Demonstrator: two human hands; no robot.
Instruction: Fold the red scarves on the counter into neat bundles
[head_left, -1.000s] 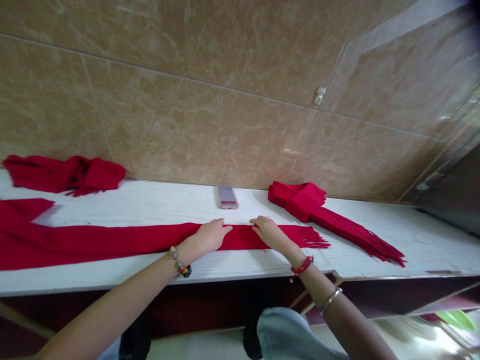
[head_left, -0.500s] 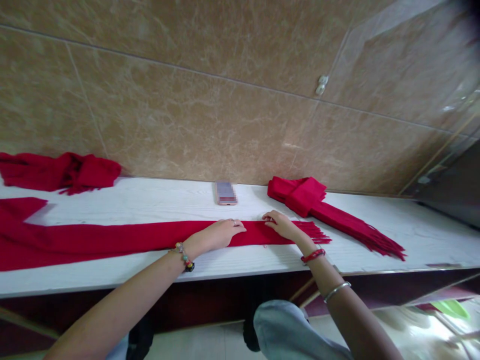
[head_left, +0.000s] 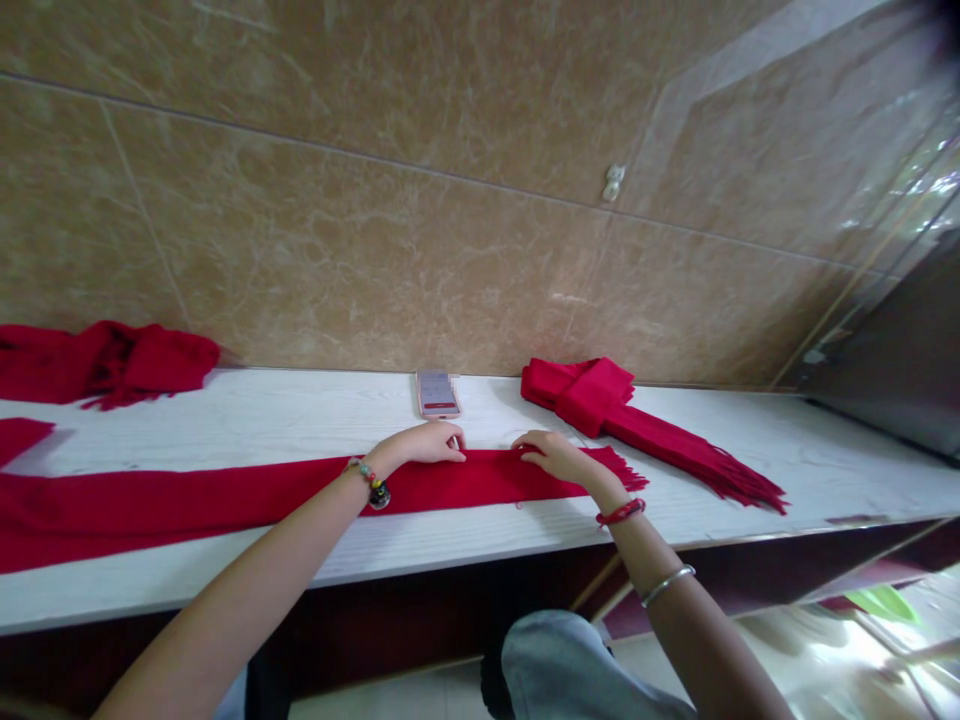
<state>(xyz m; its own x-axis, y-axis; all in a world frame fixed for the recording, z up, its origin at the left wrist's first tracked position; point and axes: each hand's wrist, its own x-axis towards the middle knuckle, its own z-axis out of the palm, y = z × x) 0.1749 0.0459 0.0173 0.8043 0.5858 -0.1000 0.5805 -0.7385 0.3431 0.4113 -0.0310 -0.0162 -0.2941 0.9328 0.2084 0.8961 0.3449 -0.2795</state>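
A long red scarf (head_left: 225,495) lies flat along the white table (head_left: 300,410), its fringed end at the right. My left hand (head_left: 424,443) rests at the scarf's far edge, fingers pressed together on the cloth. My right hand (head_left: 551,455) sits a little to the right, near the fringe, with fingers curled onto the same far edge. Both hands pinch the scarf's edge. A beaded bracelet is on my left wrist, and a red cord and a metal bangle are on my right.
A phone (head_left: 436,393) lies by the tiled wall just beyond my hands. A folded red scarf (head_left: 592,392) with a fringed tail lies at the right, and a crumpled red scarf (head_left: 112,360) at the far left. A green object (head_left: 881,603) sits on the floor, lower right.
Both hands have slid from the middle of the scarf to its far edge and curled onto it. The view has shifted slightly to the right.
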